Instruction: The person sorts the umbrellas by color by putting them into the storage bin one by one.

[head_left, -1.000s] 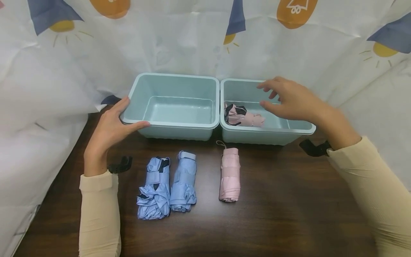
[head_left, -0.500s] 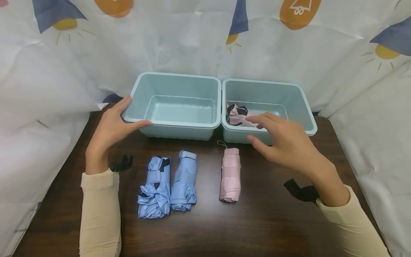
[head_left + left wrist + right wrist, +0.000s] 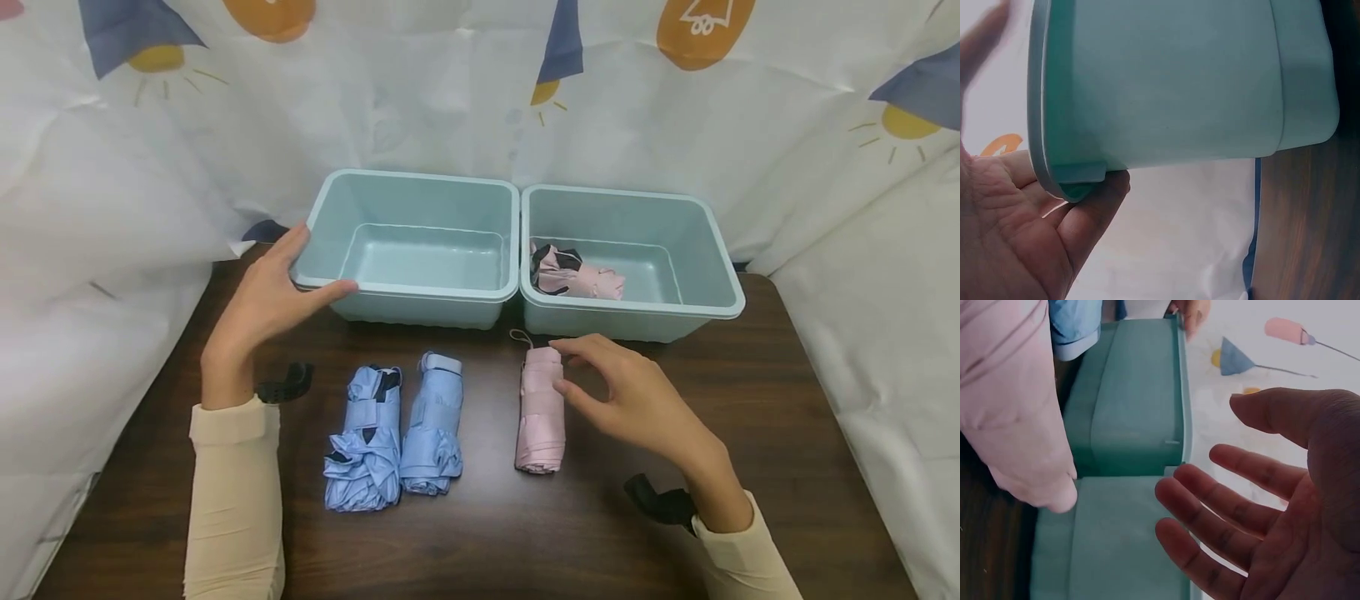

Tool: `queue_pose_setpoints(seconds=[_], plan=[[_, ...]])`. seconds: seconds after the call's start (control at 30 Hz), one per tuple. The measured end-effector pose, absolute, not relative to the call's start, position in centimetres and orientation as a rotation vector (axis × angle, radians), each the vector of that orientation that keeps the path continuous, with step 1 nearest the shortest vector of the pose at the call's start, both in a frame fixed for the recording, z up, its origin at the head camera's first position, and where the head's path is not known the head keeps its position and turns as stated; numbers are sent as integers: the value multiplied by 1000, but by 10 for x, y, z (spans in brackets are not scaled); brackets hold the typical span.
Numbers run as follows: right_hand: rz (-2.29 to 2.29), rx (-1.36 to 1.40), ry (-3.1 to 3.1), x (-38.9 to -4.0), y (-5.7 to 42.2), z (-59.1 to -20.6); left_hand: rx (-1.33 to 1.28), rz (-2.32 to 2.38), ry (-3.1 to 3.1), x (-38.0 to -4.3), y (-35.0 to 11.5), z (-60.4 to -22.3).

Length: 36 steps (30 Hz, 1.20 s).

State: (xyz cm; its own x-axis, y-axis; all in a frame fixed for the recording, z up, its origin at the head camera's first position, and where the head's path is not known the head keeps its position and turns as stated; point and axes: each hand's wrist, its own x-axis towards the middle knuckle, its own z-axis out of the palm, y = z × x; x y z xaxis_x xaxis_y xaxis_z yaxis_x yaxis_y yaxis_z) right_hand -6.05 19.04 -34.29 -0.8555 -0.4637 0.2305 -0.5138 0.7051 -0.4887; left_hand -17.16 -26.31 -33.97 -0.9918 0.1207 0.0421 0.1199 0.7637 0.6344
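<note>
My left hand point(image 3: 258, 300) rests against the left end of the left light-blue bin point(image 3: 420, 292), its thumb stretched along the front rim. In the left wrist view, a fingertip touches below the bin's corner rim point(image 3: 1036, 81). My right hand point(image 3: 630, 396) is beside the upper end of a rolled pink folding umbrella point(image 3: 540, 417), thumb and fingers spread. The right wrist view shows the pink umbrella point(image 3: 1016, 406) apart from the fingers. Two folded blue umbrellas, a loosely wrapped one point(image 3: 363, 450) and a neater one point(image 3: 432, 425), lie to the left.
The right light-blue bin point(image 3: 622, 312) stands against the left one and has a pink umbrella with black parts point(image 3: 573, 279) inside. Both bins stand at the back of the dark wooden table point(image 3: 600, 533). A white patterned curtain point(image 3: 420, 92) hangs behind and at the sides.
My right hand has moved from over the right bin down toward me and leftward, to the pink umbrella on the table. The left hand stays at the left bin's end.
</note>
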Motion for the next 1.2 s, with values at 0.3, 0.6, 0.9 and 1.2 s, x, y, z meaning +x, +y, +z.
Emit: queue_pose_setpoints(seconds=[0.3,0.6,0.9,1.2], plan=[[964,796,-2842,-56,185,-353,191,1005,2971,-181,-264,-338],[964,816,-2860,-57,183,-357,207,916,2948,-185,-265,-340],[942,747,-3000,-61,183,-365,215,985,2949,-184,-266,-341],[839,356,-3101,-58,173,-382,180,1012,2950,-185,-265,-341]])
